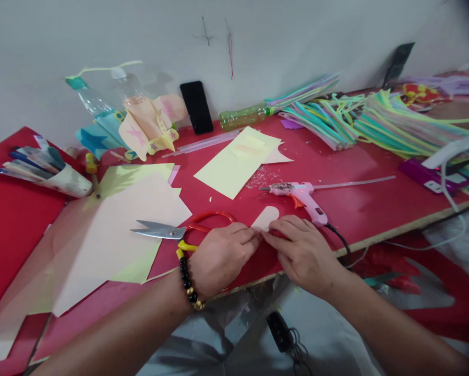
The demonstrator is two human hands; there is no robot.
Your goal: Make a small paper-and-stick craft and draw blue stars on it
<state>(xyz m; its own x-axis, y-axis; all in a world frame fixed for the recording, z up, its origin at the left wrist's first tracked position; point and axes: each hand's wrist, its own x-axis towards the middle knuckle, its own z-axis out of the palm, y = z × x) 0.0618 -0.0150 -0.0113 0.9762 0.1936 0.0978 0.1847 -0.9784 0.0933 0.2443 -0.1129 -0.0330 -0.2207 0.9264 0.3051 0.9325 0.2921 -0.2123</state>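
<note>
Head view: left hand (222,256) and right hand (302,250) pinch paper cutout (266,216); long axis, rounded end, points away.

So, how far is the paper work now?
Done: a small rounded cut-out is already cut, and the scissors lie on the table. In hand: left hand and right hand both pinch the cut-out's lower edge. Left, probably: gluing, as the glue gun lies untouched beside them.
</note>
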